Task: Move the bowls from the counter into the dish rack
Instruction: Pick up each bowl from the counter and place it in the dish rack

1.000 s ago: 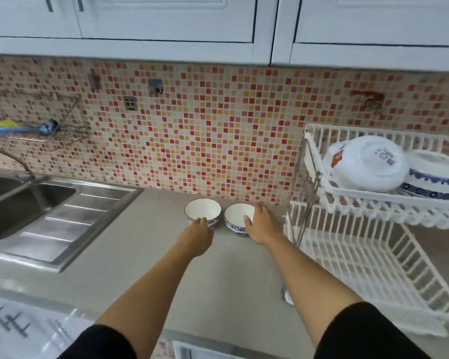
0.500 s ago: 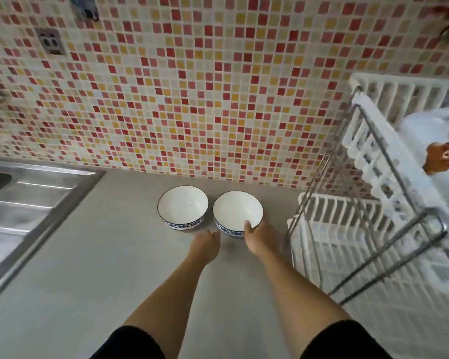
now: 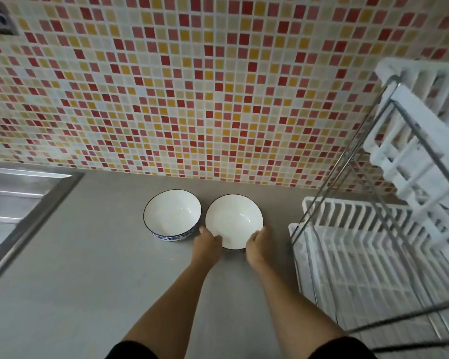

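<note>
Far off to the left of my hands is the steel sink drainboard [image 3: 24, 203], sitting flush in the grey counter [image 3: 94, 281]. Closer in, just left of my left hand, there's the first bowl [image 3: 172, 215], white inside with a blue pattern round the outside, standing upright on the counter and nobody touching it.

My left hand [image 3: 206, 246] is on the near-left edge of the second bowl [image 3: 233, 221], fingers curled against its rim. That bowl sits right beside the first one, nearly touching, and it looks tipped a bit toward me, though I can't say if it's actually off the counter. My right hand [image 3: 258, 246] is on the near-right edge of the same bowl, so both hands are wrapped round it from either side, closed on it rather than spread.

To the right of my right hand, a little gap away, is the white dish rack [image 3: 360, 242] with its metal frame, lower tray open toward me and the upper tier sticking out above it. Mosaic tile wall [image 3: 192, 86] runs behind everything.
</note>
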The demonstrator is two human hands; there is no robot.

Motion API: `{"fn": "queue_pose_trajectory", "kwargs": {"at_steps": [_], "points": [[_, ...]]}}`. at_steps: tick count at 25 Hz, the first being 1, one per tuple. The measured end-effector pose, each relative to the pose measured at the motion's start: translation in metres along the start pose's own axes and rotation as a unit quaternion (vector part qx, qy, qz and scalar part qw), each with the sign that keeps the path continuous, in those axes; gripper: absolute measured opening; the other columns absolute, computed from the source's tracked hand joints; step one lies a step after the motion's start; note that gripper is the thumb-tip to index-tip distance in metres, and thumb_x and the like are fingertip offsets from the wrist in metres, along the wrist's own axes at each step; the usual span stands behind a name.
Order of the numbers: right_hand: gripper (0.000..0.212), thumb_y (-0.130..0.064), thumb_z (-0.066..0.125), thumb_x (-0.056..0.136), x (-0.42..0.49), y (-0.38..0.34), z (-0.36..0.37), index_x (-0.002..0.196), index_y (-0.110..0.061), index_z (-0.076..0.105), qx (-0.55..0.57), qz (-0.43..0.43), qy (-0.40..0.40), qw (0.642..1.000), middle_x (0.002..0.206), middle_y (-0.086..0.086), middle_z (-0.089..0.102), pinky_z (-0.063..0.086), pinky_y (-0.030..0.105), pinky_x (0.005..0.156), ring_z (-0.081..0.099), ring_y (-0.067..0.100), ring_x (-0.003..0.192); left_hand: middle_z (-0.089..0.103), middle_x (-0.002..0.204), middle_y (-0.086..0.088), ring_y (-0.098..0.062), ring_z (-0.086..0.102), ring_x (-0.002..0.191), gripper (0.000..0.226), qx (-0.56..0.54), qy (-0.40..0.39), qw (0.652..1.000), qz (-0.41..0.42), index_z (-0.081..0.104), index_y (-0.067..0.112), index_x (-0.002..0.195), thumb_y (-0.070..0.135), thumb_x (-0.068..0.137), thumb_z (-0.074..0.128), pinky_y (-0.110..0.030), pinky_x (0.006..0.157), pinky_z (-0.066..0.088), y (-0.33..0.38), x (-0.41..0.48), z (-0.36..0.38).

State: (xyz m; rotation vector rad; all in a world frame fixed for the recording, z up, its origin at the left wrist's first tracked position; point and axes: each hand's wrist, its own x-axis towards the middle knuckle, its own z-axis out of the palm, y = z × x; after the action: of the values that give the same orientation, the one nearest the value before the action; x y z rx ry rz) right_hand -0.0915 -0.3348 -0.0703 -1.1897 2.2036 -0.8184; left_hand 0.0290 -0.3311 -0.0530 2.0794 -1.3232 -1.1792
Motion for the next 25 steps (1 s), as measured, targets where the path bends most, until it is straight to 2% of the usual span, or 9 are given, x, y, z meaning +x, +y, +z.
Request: {"fn": "queue_pose_trajectory", "kwargs": {"at_steps": [3, 5, 10, 13, 16, 19, 21, 23, 25], "points": [[0.025, -0.009, 0.037, 0.098, -0.027, 0.013, -0.009, 0.112, 0.006, 0.05, 0.041, -0.003, 0.01, 0.999, 0.105, 0.016, 0.061, 0.037, 0.028, 0.068, 0.061, 0.035, 0.098, 0.051, 0.136, -0.024, -0.041, 0.049, 0.123, 0.067, 0.012, -0.003, 0.999, 0.032, 0.01, 0.004, 0.15, 0.005, 0.091, 0.043, -0.041, 0.101, 0.041, -0.009, -0.023, -0.002], [0.026, -0.008, 0.038, 0.098, -0.044, 0.023, -0.015, 0.116, 0.007, 0.05, 0.071, -0.018, 0.024, 0.997, 0.109, 0.022, 0.062, 0.038, 0.03, 0.072, 0.061, 0.036, 0.099, 0.049, 0.137, -0.023, -0.04, 0.049, 0.123, 0.071, 0.024, 0.005, 0.998, 0.052, 0.006, 0.007, 0.152, 0.003, 0.091, 0.041, -0.04, 0.099, 0.041, -0.015, -0.041, -0.004], [0.037, -0.009, 0.036, 0.098, -0.091, 0.029, -0.05, 0.134, -0.004, 0.041, 0.139, -0.084, -0.023, 0.986, 0.129, 0.016, 0.057, 0.044, 0.031, 0.088, 0.057, 0.032, 0.113, 0.044, 0.142, -0.017, -0.038, 0.051, 0.119, 0.074, -0.017, 0.064, 0.992, 0.107, 0.003, 0.022, 0.153, -0.001, 0.09, 0.035, -0.042, 0.096, 0.044, -0.017, -0.113, -0.024], [0.042, -0.012, 0.036, 0.099, -0.138, 0.018, -0.084, 0.141, -0.014, 0.033, 0.17, -0.164, -0.074, 0.969, 0.134, 0.009, 0.054, 0.044, 0.03, 0.093, 0.055, 0.028, 0.118, 0.055, 0.119, -0.019, -0.035, 0.055, 0.099, 0.056, -0.094, 0.122, 0.981, 0.12, 0.023, 0.024, 0.145, 0.003, 0.093, 0.029, -0.04, 0.084, 0.046, -0.023, -0.165, -0.05], [0.043, -0.015, 0.039, 0.099, -0.178, 0.013, -0.111, 0.141, -0.017, 0.029, 0.197, -0.251, -0.102, 0.942, 0.138, 0.003, 0.05, 0.039, 0.028, 0.101, 0.05, 0.019, 0.123, 0.056, 0.106, -0.017, -0.038, 0.056, 0.1, 0.035, -0.155, 0.156, 0.967, 0.127, 0.034, 0.015, 0.133, 0.029, 0.101, 0.026, -0.042, 0.086, 0.043, -0.027, -0.21, -0.076], [0.037, -0.032, 0.046, 0.097, -0.214, 0.011, -0.137, 0.129, -0.033, 0.028, 0.218, -0.305, -0.142, 0.916, 0.131, -0.01, 0.048, 0.038, 0.028, 0.105, 0.049, 0.007, 0.118, 0.047, 0.136, -0.013, -0.036, 0.047, 0.122, 0.07, -0.242, 0.13, 0.953, 0.126, 0.03, 0.02, 0.14, 0.068, 0.089, 0.019, -0.045, 0.104, 0.037, -0.031, -0.252, -0.095], [0.036, -0.057, 0.042, 0.085, -0.239, -0.001, -0.158, 0.114, -0.039, 0.031, 0.27, -0.305, -0.161, 0.899, 0.119, -0.022, 0.045, 0.038, 0.015, 0.096, 0.049, -0.005, 0.108, 0.038, 0.149, -0.011, -0.035, 0.04, 0.134, 0.107, -0.303, 0.121, 0.936, 0.135, 0.026, 0.028, 0.143, 0.095, 0.06, 0.018, -0.056, 0.11, 0.033, -0.03, -0.271, -0.102], [0.044, -0.066, 0.032, 0.074, -0.254, -0.017, -0.179, 0.107, -0.037, 0.033, 0.318, -0.308, -0.146, 0.885, 0.109, -0.023, 0.043, 0.036, 0.001, 0.082, 0.047, -0.009, 0.099, 0.041, 0.147, -0.008, -0.033, 0.042, 0.133, 0.118, -0.336, 0.13, 0.917, 0.17, 0.032, 0.03, 0.138, 0.102, 0.045, 0.022, -0.059, 0.109, 0.035, -0.023, -0.288, -0.111], [0.036, -0.06, 0.029, 0.08, -0.266, -0.036, -0.21, 0.104, -0.034, 0.034, 0.348, -0.331, -0.139, 0.866, 0.101, -0.017, 0.043, 0.036, -0.003, 0.075, 0.047, -0.009, 0.091, 0.047, 0.138, -0.005, -0.028, 0.047, 0.126, 0.098, -0.356, 0.14, 0.895, 0.228, 0.039, 0.031, 0.127, 0.096, 0.053, 0.031, -0.059, 0.105, 0.039, 0.0, -0.316, -0.122]]}}
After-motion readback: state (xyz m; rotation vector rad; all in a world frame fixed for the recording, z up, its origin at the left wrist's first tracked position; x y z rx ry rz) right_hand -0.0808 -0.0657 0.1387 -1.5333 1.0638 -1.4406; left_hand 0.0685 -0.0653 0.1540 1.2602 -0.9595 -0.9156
